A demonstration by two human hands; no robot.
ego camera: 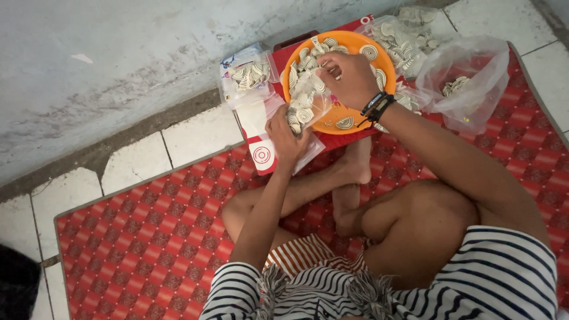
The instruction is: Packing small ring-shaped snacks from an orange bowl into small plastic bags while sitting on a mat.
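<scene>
Clear, crinkled plastic formed the small bag point(305, 106) that our left hand point(284, 139) pinched shut-fisted at its mouth, over the near rim of a round orange bowl point(355, 42). Our right hand point(349, 77) had closed its fingers on spiral-patterned flat crackers point(305, 59) above that bag. More filled bags point(249, 74) lay beside. We sat on a red checked woven mat point(148, 237) over white floor tiles point(195, 136), by a rough grey wall point(118, 53).
</scene>
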